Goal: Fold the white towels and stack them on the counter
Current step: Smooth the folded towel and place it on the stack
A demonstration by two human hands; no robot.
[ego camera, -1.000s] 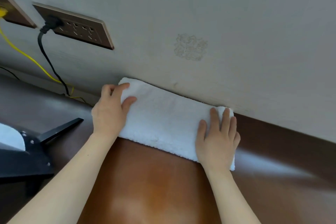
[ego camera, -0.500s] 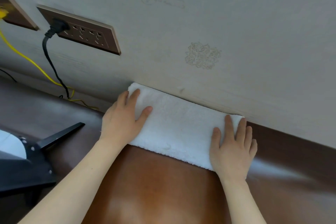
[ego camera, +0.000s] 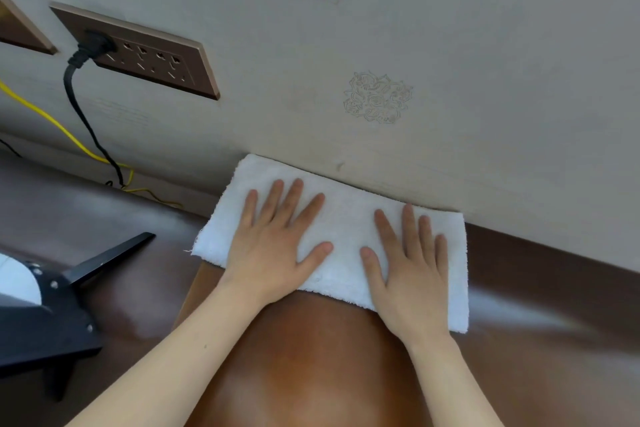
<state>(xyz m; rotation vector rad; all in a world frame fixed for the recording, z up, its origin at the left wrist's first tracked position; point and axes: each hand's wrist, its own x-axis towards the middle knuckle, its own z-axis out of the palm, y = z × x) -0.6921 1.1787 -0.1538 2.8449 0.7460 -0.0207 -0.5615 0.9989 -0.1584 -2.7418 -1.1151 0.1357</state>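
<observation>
A folded white towel lies flat on the brown counter, its far edge against the wall. My left hand presses on the towel's left half with its fingers spread and straight. On the right half my right hand lies flat too, fingers straight and pointing at the wall. Both palms cover the towel's near edge in part.
A brown socket panel on the wall holds a black plug with its cable; a yellow cable runs down beside it. A black stand with a white part sits on the counter at the left.
My left hand moved from the towel's left end onto its top and opened flat. My right hand slid inward from the right end. The view moved closer.
</observation>
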